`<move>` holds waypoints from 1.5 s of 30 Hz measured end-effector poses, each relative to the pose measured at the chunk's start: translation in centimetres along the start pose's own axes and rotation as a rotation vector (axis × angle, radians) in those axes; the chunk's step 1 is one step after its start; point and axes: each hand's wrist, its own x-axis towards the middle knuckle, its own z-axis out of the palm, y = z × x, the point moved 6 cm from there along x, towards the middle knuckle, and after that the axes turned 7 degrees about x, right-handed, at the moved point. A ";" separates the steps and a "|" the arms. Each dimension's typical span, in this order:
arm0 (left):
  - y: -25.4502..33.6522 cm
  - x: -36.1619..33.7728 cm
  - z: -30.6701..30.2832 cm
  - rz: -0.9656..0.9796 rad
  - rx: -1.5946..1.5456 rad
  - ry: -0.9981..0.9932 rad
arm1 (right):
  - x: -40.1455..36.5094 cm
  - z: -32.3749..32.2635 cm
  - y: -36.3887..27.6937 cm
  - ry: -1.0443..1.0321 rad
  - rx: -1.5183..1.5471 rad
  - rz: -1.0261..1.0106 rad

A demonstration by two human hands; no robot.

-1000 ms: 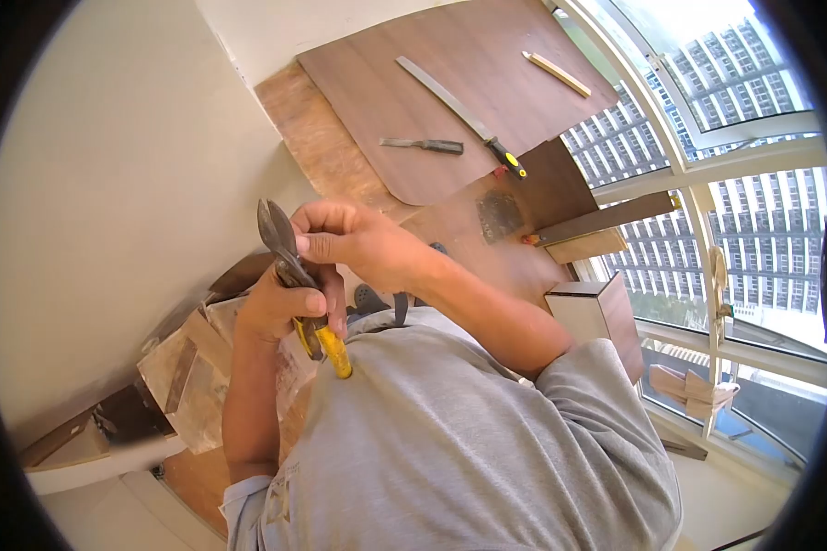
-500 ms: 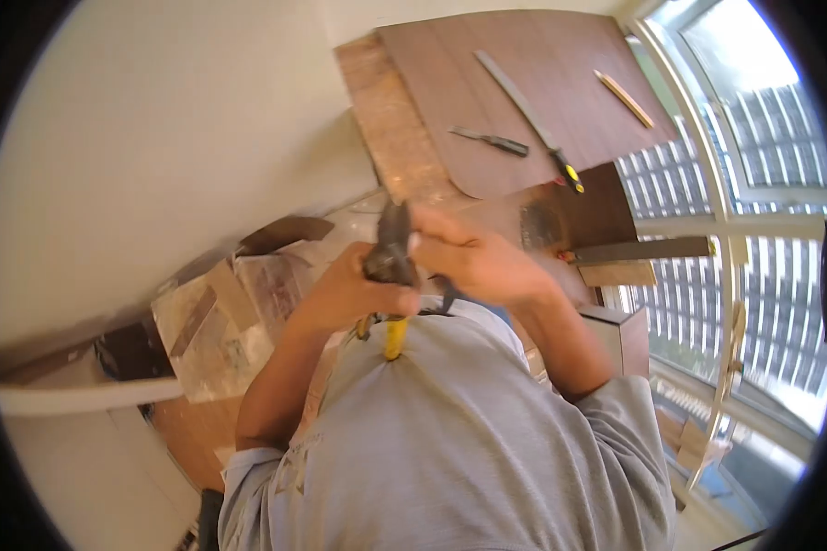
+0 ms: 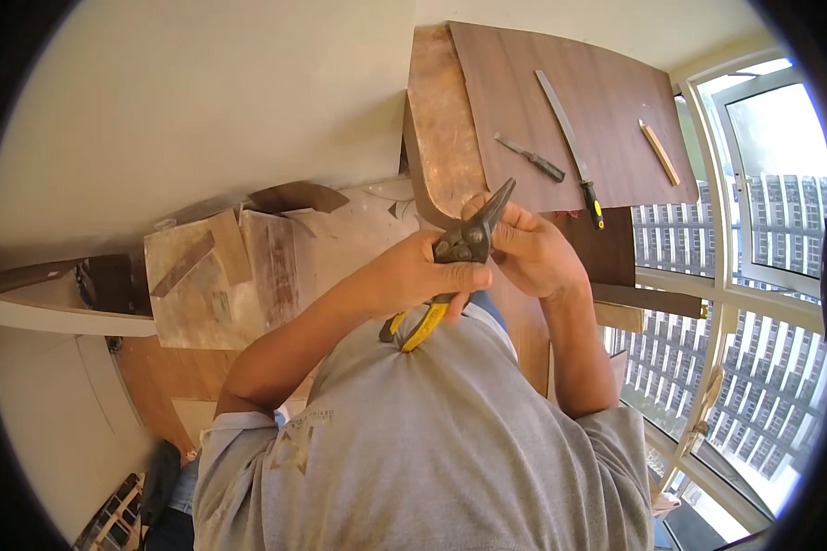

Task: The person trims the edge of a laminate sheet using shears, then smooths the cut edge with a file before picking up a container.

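Observation:
My left hand (image 3: pixel 413 278) is closed around a pair of tin snips (image 3: pixel 466 241) with dark metal jaws and yellow-and-black handles. The jaws point up and to the right, and the handles hang down in front of my grey shirt. Right beside the jaws is my right hand (image 3: pixel 542 253), its fingers curled in behind the blades. What those fingers hold, if anything, is hidden.
A brown wood-grain sheet (image 3: pixel 606 119) lies ahead on a worn board (image 3: pixel 446 119). On it rest a chisel (image 3: pixel 531 158), a long file (image 3: pixel 568 138) and a pencil (image 3: pixel 659 151). Scrap boards (image 3: pixel 220 285) lean at left; a window (image 3: pixel 772 220) stands at right.
The snips have turned from nearly upright to slanting right, with their jaws now showing clearly. My right hand has moved right and curled beside them. The whole view has shifted.

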 end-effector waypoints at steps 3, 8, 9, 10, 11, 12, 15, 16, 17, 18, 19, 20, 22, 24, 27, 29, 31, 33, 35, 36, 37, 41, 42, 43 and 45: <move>-0.2 0.8 -0.1 0.017 -0.072 -0.017 | 0.5 -0.4 -0.3 -0.046 -0.005 0.065; 0.2 1.0 -1.8 0.003 -0.151 0.200 | -1.6 2.5 -4.3 0.454 -0.980 -0.702; 0.2 1.3 -1.9 0.006 -0.155 0.205 | -1.1 2.9 -4.3 0.447 -0.982 -0.699; 0.4 1.5 -1.7 0.049 -0.142 0.170 | -1.0 4.2 -4.3 0.401 -1.239 -0.807; 0.7 1.7 -1.3 0.093 -0.127 0.131 | -1.0 5.4 -4.2 0.351 -1.498 -0.912; 0.6 1.7 -1.2 0.095 -0.127 0.128 | -1.0 5.7 -4.5 0.308 -1.582 -0.942; 0.1 1.1 -1.2 0.070 -0.042 0.166 | -0.6 5.4 -4.9 0.218 -1.699 -0.886; 0.3 1.0 -1.0 0.115 0.003 0.186 | -0.6 5.1 -4.6 0.200 -1.692 -0.873; 0.7 0.9 -1.0 0.163 0.051 0.210 | -0.6 4.8 -4.7 0.211 -1.685 -0.920; 0.8 0.9 -1.1 0.163 0.042 0.231 | -0.5 4.6 -4.7 0.220 -1.677 -0.971; 1.1 0.9 -1.0 0.190 0.071 0.229 | -0.3 4.0 -4.3 0.198 -1.668 -0.963; 1.1 0.9 -0.8 0.214 0.101 0.224 | -0.3 3.2 -4.0 0.242 -1.672 -0.957; 0.4 0.9 -0.6 0.178 0.069 0.229 | -0.3 2.2 -2.8 0.321 -1.644 -0.945; -0.1 1.0 -0.7 0.143 0.033 0.222 | 0.0 1.3 -1.7 0.355 -1.583 -0.935; -0.3 1.5 -0.6 0.090 0.197 0.268 | -0.2 0.9 -1.2 0.442 -1.533 -0.945; 0.2 1.6 -0.7 0.167 0.319 0.364 | -0.2 1.2 -1.4 0.476 -1.534 -0.973; -0.2 2.2 -1.0 0.199 0.230 0.348 | -0.4 1.1 -1.9 0.528 -1.485 -0.914; -0.4 3.1 -1.2 0.237 0.149 0.323 | -0.7 -0.7 -1.5 0.601 -1.122 -0.818; -1.0 3.7 -2.6 0.260 -0.175 0.395 | -1.0 -2.6 -0.7 0.649 -0.761 -0.731; -1.7 4.1 -3.7 0.339 -0.189 0.486 | -0.7 -3.8 1.2 0.585 -0.455 -0.490; -1.9 4.3 -4.2 0.335 -0.192 0.481 | -0.5 -4.6 3.7 0.511 -0.149 -0.242; -3.0 3.4 -5.4 0.316 -0.260 0.449 | 0.4 -5.4 6.4 0.049 -0.474 0.407; -2.9 2.9 -5.9 0.306 -0.086 0.416 | 0.5 -6.0 7.2 0.046 -0.351 0.450; -2.8 2.8 -6.2 0.294 0.090 0.383 | 0.8 -6.4 7.9 0.040 -0.344 0.445; -3.8 2.8 -6.8 0.318 0.002 0.429 | 1.3 -5.4 9.4 -0.177 -0.207 0.270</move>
